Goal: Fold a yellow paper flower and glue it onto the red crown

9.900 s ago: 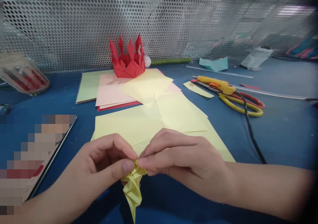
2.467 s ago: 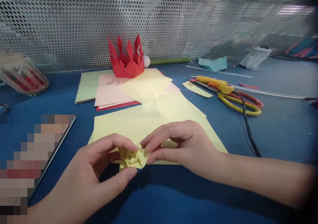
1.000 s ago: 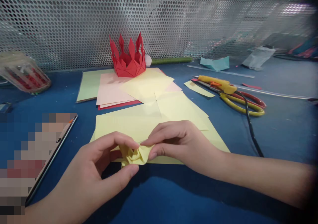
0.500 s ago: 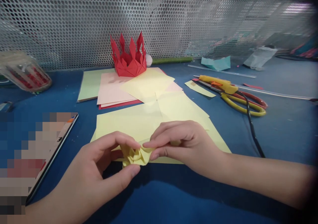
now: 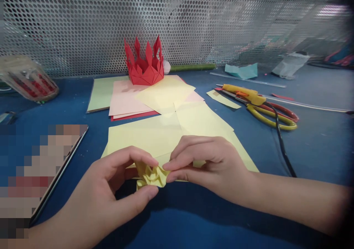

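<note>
1. Left hand [image 5: 110, 190] pinches the crumpled yellow paper piece [image 5: 151, 174] between thumb and forefinger, closed on it from the left and below.
2. Right hand [image 5: 210, 164] is closed on the same piece from the right, fingertips meeting the left hand's at its top edge.
3. The piece sits just above the blue table [image 5: 193, 219], at the near edge of the flat yellow sheets [image 5: 155, 138]; whether it touches them I cannot tell.
4. Progress, as a judgement: the piece is already heavily folded and bunched into a small rosette-like knot, so most creasing looks done. It is not a clean finished shape yet; the outer flaps look loose and want tightening or shaping.
5. Several yellow sheets lie unfolded and untouched; more sheets — pink, red, green — are stacked in the paper pile [image 5: 124, 101] behind them.
6. One finished model, the red paper crown [image 5: 145, 66], stands at the back by the perforated metal wall [image 5: 193, 20].
7. Scissors [image 5: 273, 112] and a yellow glue gun [image 5: 243, 93] lie well apart to the right — neither in hand, no glue visible on the piece.
</note>
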Available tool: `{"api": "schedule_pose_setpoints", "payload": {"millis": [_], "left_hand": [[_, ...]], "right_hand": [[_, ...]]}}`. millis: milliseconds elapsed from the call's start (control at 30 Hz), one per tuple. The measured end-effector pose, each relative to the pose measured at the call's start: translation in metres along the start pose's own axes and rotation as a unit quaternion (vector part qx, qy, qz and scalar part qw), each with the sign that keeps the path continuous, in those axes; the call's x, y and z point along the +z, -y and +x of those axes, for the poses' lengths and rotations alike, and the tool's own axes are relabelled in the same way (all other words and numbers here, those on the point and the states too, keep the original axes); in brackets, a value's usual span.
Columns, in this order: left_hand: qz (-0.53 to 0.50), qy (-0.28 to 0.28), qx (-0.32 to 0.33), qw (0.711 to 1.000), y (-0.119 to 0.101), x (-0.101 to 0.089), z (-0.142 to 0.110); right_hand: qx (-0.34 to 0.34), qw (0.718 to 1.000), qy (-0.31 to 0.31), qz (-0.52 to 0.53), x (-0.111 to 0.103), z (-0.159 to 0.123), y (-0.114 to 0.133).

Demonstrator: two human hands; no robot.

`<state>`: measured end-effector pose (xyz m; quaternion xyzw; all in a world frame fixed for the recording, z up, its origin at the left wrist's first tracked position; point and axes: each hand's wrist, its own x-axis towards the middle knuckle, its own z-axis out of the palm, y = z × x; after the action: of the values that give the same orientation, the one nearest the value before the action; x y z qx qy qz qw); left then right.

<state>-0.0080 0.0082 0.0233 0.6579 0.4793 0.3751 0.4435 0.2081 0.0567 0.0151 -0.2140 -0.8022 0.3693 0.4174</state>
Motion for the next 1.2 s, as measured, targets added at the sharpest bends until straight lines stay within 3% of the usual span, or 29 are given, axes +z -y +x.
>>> {"api": "schedule_pose_setpoints", "payload": {"millis": [600,833,1200], "left_hand": [[-0.155,0.044,-0.041,0.986,-0.0002,0.0001,-0.0006],[-0.127,0.045,-0.036,0.99,0.0001,-0.0006,-0.0012],[-0.06,-0.012,-0.02,0.998,-0.0017,-0.0007,0.0036]], "right_hand": [[-0.087,0.993,0.009,-0.075,0.0004,-0.0011,0.0064],[-0.093,0.993,0.023,-0.069,-0.0014,-0.0026,0.0071],[-0.049,0.996,0.022,-0.069,0.0028,0.0001,0.003]]}}
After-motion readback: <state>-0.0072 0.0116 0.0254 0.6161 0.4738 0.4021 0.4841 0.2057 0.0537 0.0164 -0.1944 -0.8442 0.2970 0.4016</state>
